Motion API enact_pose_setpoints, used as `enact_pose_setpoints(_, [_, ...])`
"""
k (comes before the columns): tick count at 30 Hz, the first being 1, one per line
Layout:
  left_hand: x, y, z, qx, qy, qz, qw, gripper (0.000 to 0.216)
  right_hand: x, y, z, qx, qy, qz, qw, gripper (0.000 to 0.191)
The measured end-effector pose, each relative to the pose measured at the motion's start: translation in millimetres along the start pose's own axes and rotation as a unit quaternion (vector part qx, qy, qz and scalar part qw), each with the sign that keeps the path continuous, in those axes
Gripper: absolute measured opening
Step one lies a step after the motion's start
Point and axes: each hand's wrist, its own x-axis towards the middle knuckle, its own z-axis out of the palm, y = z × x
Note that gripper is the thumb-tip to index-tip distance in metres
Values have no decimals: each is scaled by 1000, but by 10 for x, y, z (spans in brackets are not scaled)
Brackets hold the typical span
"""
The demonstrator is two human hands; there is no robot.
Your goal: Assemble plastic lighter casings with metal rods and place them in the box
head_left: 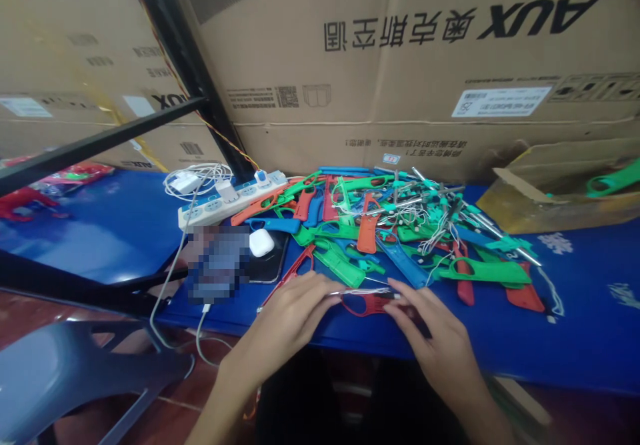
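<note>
The cabled phone (219, 268) was near the strip (240, 197), presumably for charging. The left hand (295, 305) pinched one end of the wired part (367, 291), over or against the red shell (369, 304) near the table's (570, 341) front edge. The pile (369, 223) lay beyond, likely for easy reach. The right hand (434, 325) gripped the wired part's other end, perhaps to steady it.
</note>
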Motion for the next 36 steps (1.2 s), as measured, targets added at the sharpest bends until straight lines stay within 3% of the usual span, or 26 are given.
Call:
enact_pose_setpoints(6, [38,-31,-20,22,1,24,999,19,-27,1,13,17,12,19,1000,13])
enact_pose_setpoints(15, [60,-108,5,12,-5,39,999,24,0,-33,5,-10,-13,6,1000,15])
enact_pose_setpoints(21, [51,-164,39,63,11,49,997,22,37,-29,9,10,-33,-20,999,12])
enact_pose_setpoints(36, [77,-100,6,45,8,31,998,22,13,-22,5,30,-34,-7,999,11])
